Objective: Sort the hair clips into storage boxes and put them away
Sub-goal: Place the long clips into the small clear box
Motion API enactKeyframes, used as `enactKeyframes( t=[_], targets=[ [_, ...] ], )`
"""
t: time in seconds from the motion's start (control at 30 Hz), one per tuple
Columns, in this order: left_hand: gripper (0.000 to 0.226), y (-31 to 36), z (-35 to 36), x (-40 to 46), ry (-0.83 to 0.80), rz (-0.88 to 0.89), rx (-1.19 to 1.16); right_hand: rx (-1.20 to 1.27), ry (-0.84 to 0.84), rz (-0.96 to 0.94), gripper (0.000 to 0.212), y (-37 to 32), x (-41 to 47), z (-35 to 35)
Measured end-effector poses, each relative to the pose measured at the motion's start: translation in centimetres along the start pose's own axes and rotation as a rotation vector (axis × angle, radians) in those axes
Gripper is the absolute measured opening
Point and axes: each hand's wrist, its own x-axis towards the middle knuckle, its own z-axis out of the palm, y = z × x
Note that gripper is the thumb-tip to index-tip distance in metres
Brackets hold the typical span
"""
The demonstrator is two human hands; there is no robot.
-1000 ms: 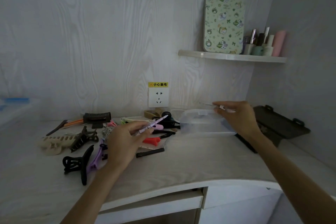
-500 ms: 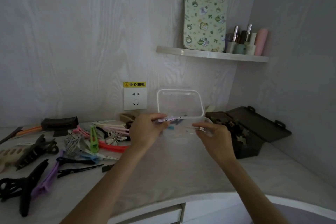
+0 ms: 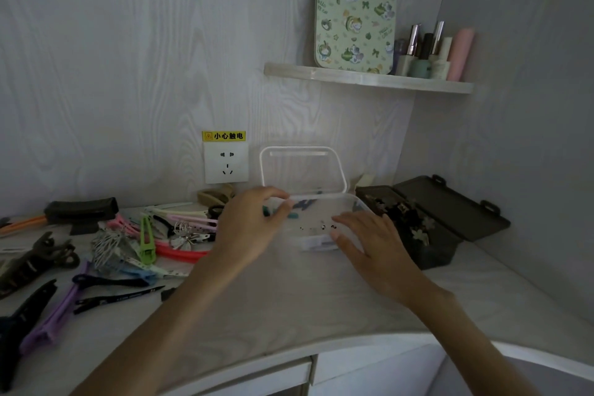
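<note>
A person's left hand (image 3: 249, 228), fingers curled over the open clear box (image 3: 350, 202), seems to drop small clips in, right hand (image 3: 369, 241) flat steadying it; next, fetch another from the pile (image 3: 144, 241).

clear box (image 3: 324, 228) | green clip (image 3: 147, 239) | purple clip (image 3: 54, 315) | dark case (image 3: 450, 215)

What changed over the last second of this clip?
The left hand carried its clip from the pile to the clear box and no longer visibly holds it. The lid, shut before, stands open. The right hand stayed at the box. The dark box stayed open.
</note>
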Motion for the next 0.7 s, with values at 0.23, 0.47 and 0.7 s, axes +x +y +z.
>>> enactKeyframes(
  t=[0.23, 0.47, 0.7],
  targets=[
    [0.02, -3.9, -4.5, -0.7, 0.012, -0.138, -0.014, -0.122, 0.196, 0.04, 0.033, -1.9, 2.2, 1.1],
    [0.021, -7.6, -6.7, -1.0, -0.11, -0.154, 0.261, -0.088, 0.352, -0.474, 0.024, -9.9, 4.2, 5.1],
    [0.022, -10.0, -8.3, -1.5, -0.231, -0.261, 0.147, -0.09, -0.165, -0.152, 0.033, -13.2, 7.6, 8.6]
  ],
)
